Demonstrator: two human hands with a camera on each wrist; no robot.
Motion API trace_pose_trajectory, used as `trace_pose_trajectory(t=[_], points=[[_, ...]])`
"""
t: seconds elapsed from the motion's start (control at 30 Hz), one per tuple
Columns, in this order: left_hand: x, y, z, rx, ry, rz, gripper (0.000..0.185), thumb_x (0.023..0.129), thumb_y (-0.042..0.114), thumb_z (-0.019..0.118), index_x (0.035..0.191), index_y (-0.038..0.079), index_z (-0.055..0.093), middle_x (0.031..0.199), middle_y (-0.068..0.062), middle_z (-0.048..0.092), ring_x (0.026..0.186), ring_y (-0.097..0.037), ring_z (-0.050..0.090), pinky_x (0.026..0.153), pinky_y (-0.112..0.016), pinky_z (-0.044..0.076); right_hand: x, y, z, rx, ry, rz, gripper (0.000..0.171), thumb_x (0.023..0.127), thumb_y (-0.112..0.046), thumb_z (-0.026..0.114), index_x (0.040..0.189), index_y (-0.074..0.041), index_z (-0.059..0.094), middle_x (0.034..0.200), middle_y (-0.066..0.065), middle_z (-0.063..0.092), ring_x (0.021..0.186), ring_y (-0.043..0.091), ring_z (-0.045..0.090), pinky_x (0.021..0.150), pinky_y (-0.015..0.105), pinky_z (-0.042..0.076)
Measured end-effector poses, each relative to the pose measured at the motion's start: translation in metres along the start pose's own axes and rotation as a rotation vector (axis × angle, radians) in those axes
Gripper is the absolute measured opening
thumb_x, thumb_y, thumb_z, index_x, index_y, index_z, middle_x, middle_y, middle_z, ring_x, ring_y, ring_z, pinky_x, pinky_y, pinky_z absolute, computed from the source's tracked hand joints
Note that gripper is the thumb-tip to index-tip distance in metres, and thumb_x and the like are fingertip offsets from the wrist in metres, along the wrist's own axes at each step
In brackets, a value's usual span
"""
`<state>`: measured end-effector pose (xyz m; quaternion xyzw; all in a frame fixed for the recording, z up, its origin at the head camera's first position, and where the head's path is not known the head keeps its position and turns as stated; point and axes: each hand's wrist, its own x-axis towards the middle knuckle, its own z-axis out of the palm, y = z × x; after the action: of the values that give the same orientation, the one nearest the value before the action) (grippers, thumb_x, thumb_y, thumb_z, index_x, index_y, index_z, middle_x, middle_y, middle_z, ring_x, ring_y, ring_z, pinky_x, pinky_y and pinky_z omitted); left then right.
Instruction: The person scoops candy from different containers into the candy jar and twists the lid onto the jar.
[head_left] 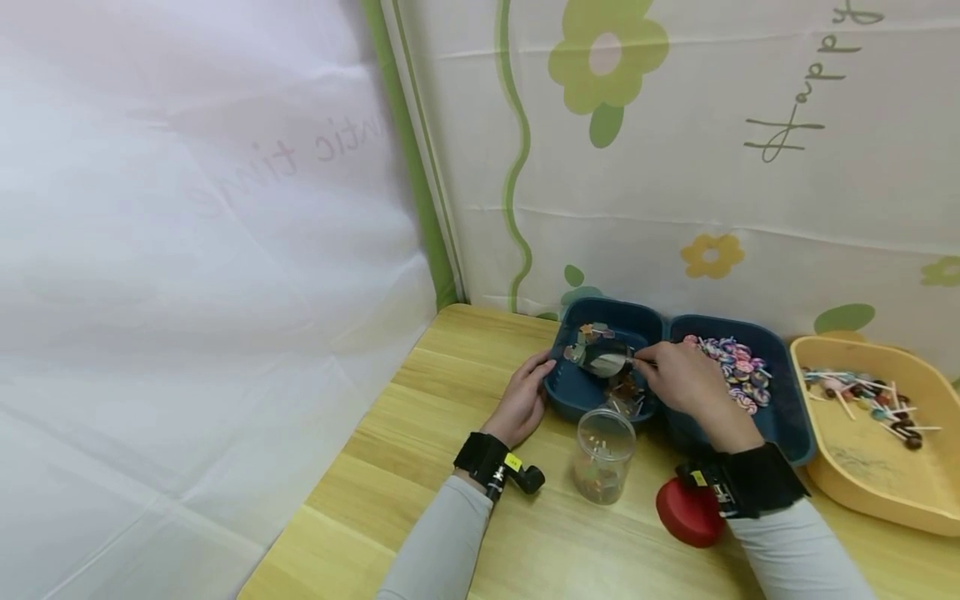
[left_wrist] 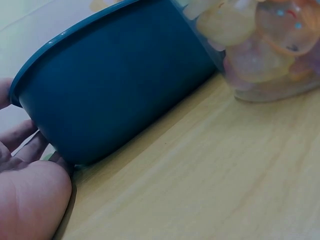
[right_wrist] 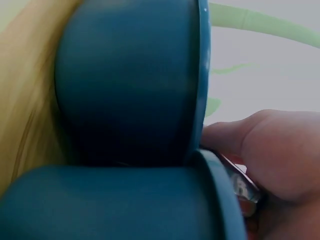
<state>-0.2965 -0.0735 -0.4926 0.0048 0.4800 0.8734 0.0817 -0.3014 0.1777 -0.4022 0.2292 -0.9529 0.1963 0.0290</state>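
Pale wooden table (head_left: 420, 467) carries a dark blue plastic bin (head_left: 592, 400) steadied by the left hand (head_left: 521, 404) with relaxed fingers, while at its 3 o'clock the right hand (head_left: 686, 379) pinches a light, stiff, slippery metal scoop (head_left: 606, 360) by the handle, best held there.

- The left hand (head_left: 522, 402) lies low and forward, palm turned inward, fingers fairly straight and pressed sideways against what stands before it.
- In the left wrist view the heel of that hand (left_wrist: 27, 200) fills the lower left corner, fingertips reaching up past it.
- The left forearm, in a light grey sleeve, runs back toward the body with a black band at the wrist.
- The right hand (head_left: 684, 379) is raised a little, knuckles up, fingers curled in a pinch.
- The right wrist carries a black band too; its grey sleeve angles in from the lower right.
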Motion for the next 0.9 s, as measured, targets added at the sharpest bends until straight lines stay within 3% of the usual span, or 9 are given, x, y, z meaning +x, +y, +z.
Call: trace_pose_trajectory(t=[0.27, 0.53, 0.7, 0.83, 0.9], points=[[-0.001, 0.001, 0.002, -0.004, -0.014, 0.007, 0.042, 0.109, 0.015, 0.049, 0.151, 0.006, 0.046, 0.157, -0.014, 0.041, 0.147, -0.029, 0.036, 0.121, -0.040, 0.029, 0.002, -0.005, 0.005, -0.033, -0.045, -0.022, 0.029, 0.106, -0.013, 0.054, 0.127, -0.002, 0.070, 0.082, 0.006, 0.065, 0.057, 0.017, 0.045, 0.050, 0.032, 0.030], [-0.002, 0.001, 0.002, 0.000, -0.017, 0.008, 0.044, 0.110, 0.013, 0.047, 0.153, 0.005, 0.043, 0.160, -0.016, 0.037, 0.148, -0.028, 0.036, 0.121, -0.040, 0.028, 0.001, -0.001, 0.001, 0.049, -0.115, -0.077, 0.033, 0.106, -0.014, 0.054, 0.133, 0.000, 0.067, 0.069, 0.000, 0.051, 0.053, 0.016, 0.039, 0.053, 0.032, 0.029], [-0.003, 0.002, 0.003, 0.002, 0.011, -0.003, 0.045, 0.109, 0.014, 0.049, 0.153, 0.006, 0.043, 0.158, -0.012, 0.037, 0.144, -0.025, 0.037, 0.116, -0.035, 0.033, 0.000, 0.005, -0.009, 0.177, -0.234, -0.153, 0.032, 0.106, -0.011, 0.054, 0.130, 0.005, 0.067, 0.078, 0.003, 0.062, 0.056, 0.012, 0.041, 0.056, 0.031, 0.034], [-0.003, 0.002, 0.003, 0.009, 0.006, -0.001, 0.046, 0.109, 0.016, 0.050, 0.153, 0.006, 0.043, 0.156, -0.010, 0.038, 0.146, -0.027, 0.034, 0.112, -0.032, 0.035, -0.001, 0.007, -0.017, 0.266, -0.332, -0.220, 0.030, 0.106, -0.013, 0.054, 0.127, 0.004, 0.069, 0.100, 0.011, 0.073, 0.076, 0.014, 0.060, 0.066, 0.031, 0.048], [-0.004, 0.002, 0.003, 0.003, 0.000, 0.001, 0.046, 0.109, 0.016, 0.050, 0.153, 0.006, 0.043, 0.156, -0.012, 0.040, 0.147, -0.030, 0.033, 0.112, -0.032, 0.036, -0.002, 0.007, -0.019, 0.293, -0.362, -0.248, 0.031, 0.107, -0.014, 0.054, 0.127, 0.004, 0.069, 0.110, 0.013, 0.073, 0.084, 0.015, 0.062, 0.072, 0.032, 0.050]])
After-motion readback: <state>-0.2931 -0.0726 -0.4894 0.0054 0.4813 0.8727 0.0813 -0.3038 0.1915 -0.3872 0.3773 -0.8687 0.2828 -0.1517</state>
